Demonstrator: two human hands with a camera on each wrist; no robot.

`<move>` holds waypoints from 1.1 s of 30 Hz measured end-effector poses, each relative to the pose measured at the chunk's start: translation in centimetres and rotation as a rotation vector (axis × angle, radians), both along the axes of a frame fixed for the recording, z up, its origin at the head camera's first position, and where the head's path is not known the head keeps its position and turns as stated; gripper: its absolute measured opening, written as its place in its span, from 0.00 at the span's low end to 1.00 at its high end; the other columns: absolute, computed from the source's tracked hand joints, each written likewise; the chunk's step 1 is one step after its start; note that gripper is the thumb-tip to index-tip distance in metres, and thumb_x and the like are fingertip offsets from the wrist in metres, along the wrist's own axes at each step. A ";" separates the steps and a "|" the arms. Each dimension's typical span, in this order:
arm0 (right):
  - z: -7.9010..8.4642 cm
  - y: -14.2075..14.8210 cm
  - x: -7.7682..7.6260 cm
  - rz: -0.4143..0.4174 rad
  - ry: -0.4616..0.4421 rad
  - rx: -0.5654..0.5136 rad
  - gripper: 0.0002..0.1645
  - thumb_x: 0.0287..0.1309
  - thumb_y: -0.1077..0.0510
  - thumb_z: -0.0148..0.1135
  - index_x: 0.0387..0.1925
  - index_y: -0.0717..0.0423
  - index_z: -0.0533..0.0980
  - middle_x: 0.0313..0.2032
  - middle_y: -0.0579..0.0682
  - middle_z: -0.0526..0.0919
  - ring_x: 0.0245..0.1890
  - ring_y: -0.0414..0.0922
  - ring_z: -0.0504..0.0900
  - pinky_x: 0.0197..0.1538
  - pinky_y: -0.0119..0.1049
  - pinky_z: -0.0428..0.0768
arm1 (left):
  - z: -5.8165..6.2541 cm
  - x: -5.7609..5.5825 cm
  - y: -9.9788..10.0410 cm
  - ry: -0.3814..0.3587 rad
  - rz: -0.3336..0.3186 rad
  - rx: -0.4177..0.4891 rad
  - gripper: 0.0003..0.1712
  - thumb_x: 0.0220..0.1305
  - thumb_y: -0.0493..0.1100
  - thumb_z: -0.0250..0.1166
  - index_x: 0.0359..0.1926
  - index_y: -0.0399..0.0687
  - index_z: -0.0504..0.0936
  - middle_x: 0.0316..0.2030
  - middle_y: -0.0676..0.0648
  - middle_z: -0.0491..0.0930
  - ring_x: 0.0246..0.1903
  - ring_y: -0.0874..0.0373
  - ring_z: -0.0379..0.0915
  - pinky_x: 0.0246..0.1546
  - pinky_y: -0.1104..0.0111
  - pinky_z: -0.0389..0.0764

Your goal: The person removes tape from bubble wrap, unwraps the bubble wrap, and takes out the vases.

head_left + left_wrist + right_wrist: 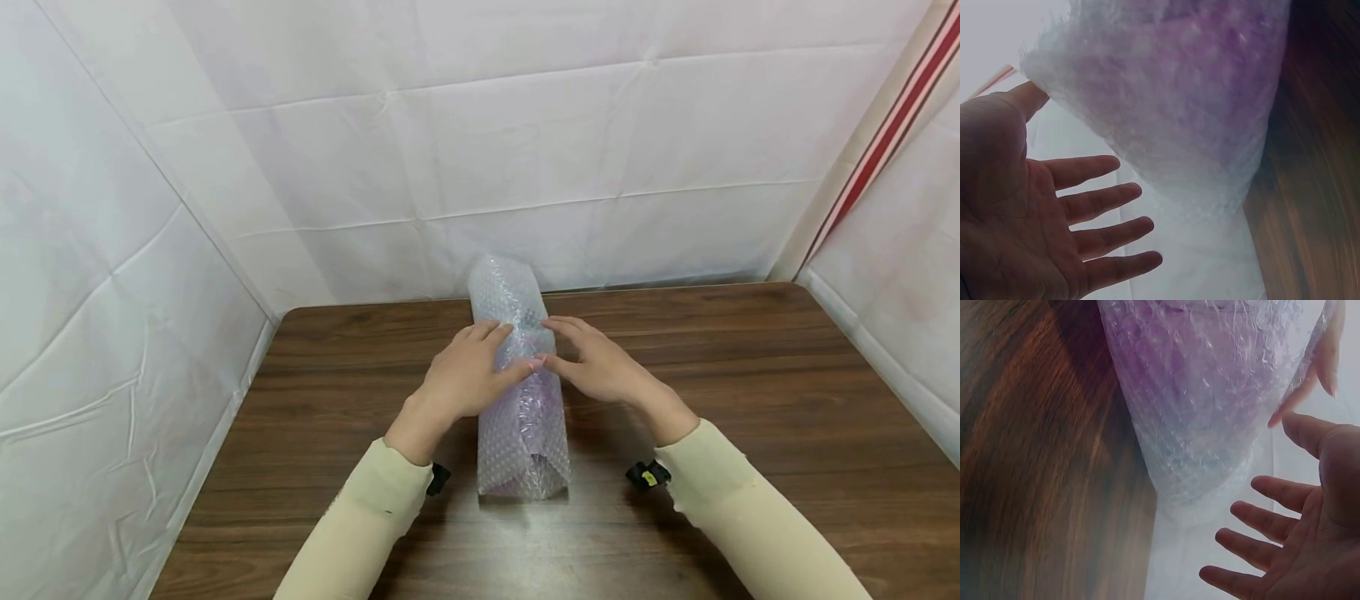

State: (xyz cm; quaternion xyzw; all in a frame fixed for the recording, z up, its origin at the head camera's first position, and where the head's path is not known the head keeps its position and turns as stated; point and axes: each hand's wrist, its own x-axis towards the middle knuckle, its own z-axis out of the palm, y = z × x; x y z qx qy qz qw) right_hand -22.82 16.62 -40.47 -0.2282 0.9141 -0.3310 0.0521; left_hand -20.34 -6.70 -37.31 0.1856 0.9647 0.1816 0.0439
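A long bundle in clear bubble wrap [522, 450] lies lengthwise on the brown table, with something purple showing through the plastic. Over its upper left side spreads my left hand [463, 372], thumb reaching across the top of the wrap. My right hand [603, 364] is at the bundle's right side, its thumb tip close to the left one. In the left wrist view the fingers of the left hand [1029, 212] are straight and apart beside the bubble wrap [1191, 106]. The right wrist view likewise shows the right hand [1310, 531] with extended fingers next to the wrap [1191, 425].
The wood-grain table [337, 400] ends at a white sheet wall [525, 158] behind it. The bundle's far end rises past the table's back edge against that wall. More white sheeting [90, 292] stands at the left, and a red stripe [877, 158] runs down the right corner.
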 end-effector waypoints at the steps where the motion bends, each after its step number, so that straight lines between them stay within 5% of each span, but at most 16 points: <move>1: 0.0 -0.1 0.0 0.001 -0.004 -0.011 0.39 0.75 0.46 0.59 0.78 0.56 0.61 0.78 0.61 0.60 0.77 0.63 0.62 0.73 0.66 0.65 | 0.1 0.1 0.2 -0.004 0.000 0.002 0.50 0.71 0.77 0.52 0.79 0.49 0.64 0.78 0.43 0.63 0.78 0.43 0.57 0.69 0.41 0.71; 13: -0.1 -1.1 0.1 0.000 -0.028 -0.048 0.37 0.72 0.46 0.64 0.76 0.52 0.66 0.75 0.59 0.66 0.70 0.63 0.67 0.67 0.66 0.70 | 0.7 0.1 0.7 0.022 -0.016 -0.003 0.42 0.70 0.67 0.63 0.72 0.42 0.74 0.66 0.42 0.74 0.62 0.43 0.71 0.57 0.48 0.82; 23: -0.3 -1.1 0.0 -0.012 -0.054 -0.066 0.35 0.72 0.48 0.64 0.75 0.50 0.67 0.72 0.57 0.68 0.63 0.61 0.70 0.60 0.59 0.75 | 0.8 -0.1 1.3 0.039 -0.008 0.030 0.32 0.70 0.53 0.66 0.66 0.37 0.79 0.60 0.41 0.77 0.56 0.42 0.77 0.57 0.52 0.82; 33: -0.1 -1.8 0.0 -0.037 -0.056 -0.076 0.34 0.70 0.51 0.64 0.74 0.51 0.70 0.70 0.59 0.69 0.61 0.59 0.71 0.59 0.56 0.76 | 0.8 -0.6 2.5 0.123 0.053 -0.071 0.20 0.68 0.47 0.68 0.55 0.41 0.87 0.52 0.42 0.82 0.53 0.46 0.81 0.53 0.56 0.85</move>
